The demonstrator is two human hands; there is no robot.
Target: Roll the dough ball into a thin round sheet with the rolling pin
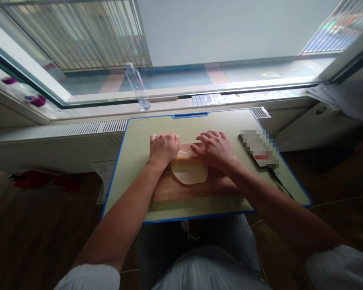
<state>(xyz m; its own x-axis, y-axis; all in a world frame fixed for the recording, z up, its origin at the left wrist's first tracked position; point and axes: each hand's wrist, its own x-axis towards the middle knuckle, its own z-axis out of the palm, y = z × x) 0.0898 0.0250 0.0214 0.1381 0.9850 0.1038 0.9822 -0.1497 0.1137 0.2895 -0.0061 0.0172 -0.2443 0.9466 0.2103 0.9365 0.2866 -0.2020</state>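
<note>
Fingers: on the right hand (pixel 216 150) they reach forward, nearly straight and slightly apart, the thumb out toward 10 o'clock; on the left hand (pixel 165 149) they bend downward, knuckles up and tips hidden, so I cannot tell whether they close around anything.
Clock: centred on the dough (pixel 190 173), with 12 at the window and 6 at the person.
Dough place: a thin, pale, rounded sheet on the wooden board (pixel 169 192), between the two forearms; its wavy far edge shows at 12.
Rolling pin: what looks like one (pixel 189 158) crosses the sheet from 9 to 3, its ends mostly covered by the hands.
Dough handling: probably light, soft and limp — likely to stretch or tear under a pinch, and perhaps to cling to the wood.
Dough hold: best taken from below, flat fingers slid under the smooth rim at 6, the weight spread over both palms.
Pin handling: likely stiff, fairly light and quick to roll; even pressure near both ends, at 9 and 3, should suit it.
Counter (pixel 136 153): pale green, blue-edged, under the board; a pixelated flat item (pixel 254 147) lies at about 2 o'clock.
Sill: a clear bottle (pixel 138 88) stands at 11.
</note>
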